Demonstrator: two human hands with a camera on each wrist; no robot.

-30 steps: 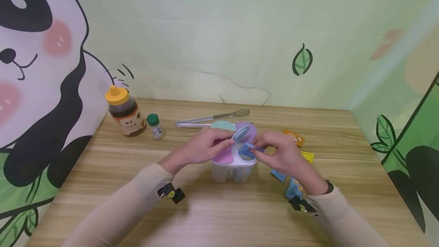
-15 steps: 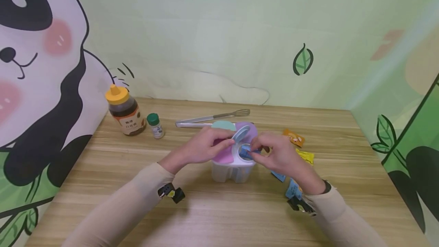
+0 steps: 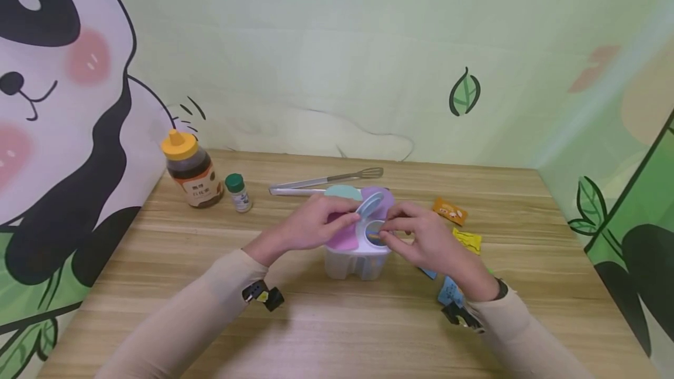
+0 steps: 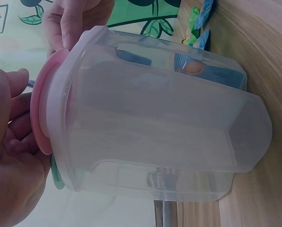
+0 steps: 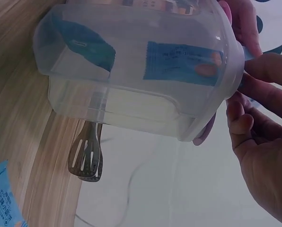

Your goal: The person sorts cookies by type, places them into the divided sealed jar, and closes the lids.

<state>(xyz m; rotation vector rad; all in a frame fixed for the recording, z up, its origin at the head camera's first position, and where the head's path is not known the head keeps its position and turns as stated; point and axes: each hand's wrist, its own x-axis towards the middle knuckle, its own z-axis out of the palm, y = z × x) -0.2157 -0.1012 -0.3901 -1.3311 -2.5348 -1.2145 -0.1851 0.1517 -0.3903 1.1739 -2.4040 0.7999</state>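
A clear storage box (image 3: pixel 355 268) stands on the wooden table, its white top fitted with pink, green, purple and blue flip lids. My left hand (image 3: pixel 316 225) pinches the raised blue lid (image 3: pixel 371 206) between thumb and finger. Beside the uncovered round hole, my right hand (image 3: pixel 429 238) has its fingertips at the rim, loosely bent with nothing between them. Through the box wall in the right wrist view, a blue snack packet (image 5: pixel 181 64) shows just below that hole. Another blue packet (image 5: pixel 84 45) is lower inside the box.
An orange packet (image 3: pixel 450 211), a yellow packet (image 3: pixel 467 241) and blue packets (image 3: pixel 450 291) lie right of the box. Metal tongs (image 3: pixel 305 183) lie behind it. A yellow-capped honey bottle (image 3: pixel 197 180) and green-capped shaker (image 3: pixel 239 195) stand at the left.
The blue packet has left my right fingers and dropped through the hole into the box. My right fingers have spread slightly. The left hand keeps holding up the blue lid.
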